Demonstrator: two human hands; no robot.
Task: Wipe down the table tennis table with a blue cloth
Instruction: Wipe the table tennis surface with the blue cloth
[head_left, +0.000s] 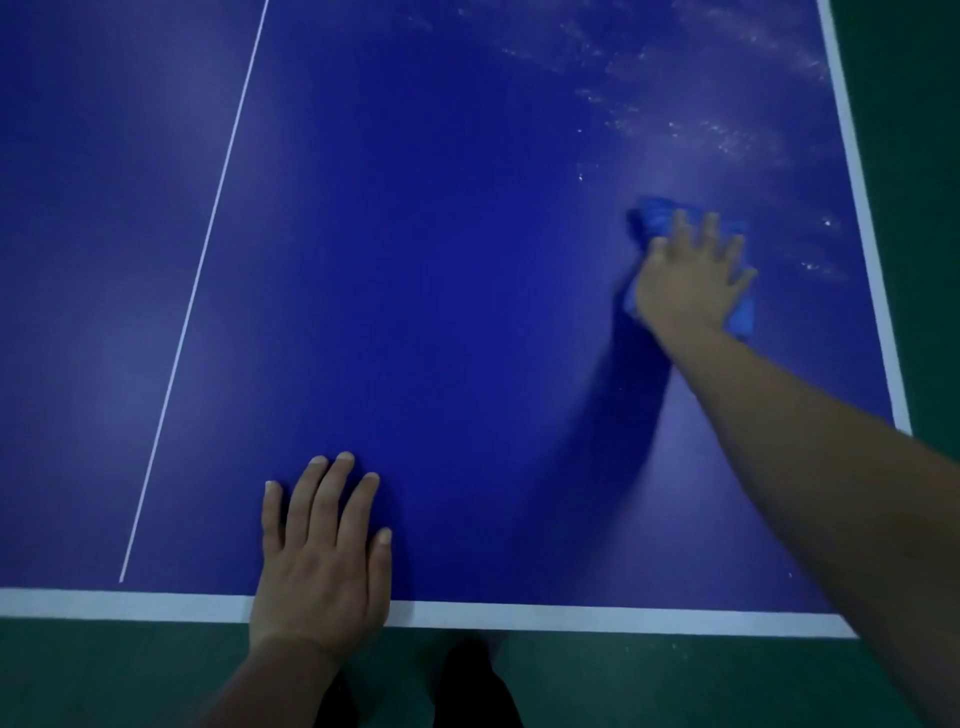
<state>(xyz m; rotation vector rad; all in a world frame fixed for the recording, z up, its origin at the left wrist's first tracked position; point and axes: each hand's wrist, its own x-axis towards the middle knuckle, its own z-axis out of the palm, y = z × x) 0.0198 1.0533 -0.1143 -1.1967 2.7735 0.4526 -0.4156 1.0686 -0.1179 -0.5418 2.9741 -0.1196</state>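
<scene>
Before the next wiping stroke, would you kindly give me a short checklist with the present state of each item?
1. Right hand pressed flat on the blue cloth: ok.
2. Cloth lying on the table tennis table, inside the white side line: ok.
3. Left hand flat near the white end line, bracing: ok.
4. Whitish streaks beyond the cloth removed: not ok.
5. Area left of the centre line wiped: cannot tell.
</scene>
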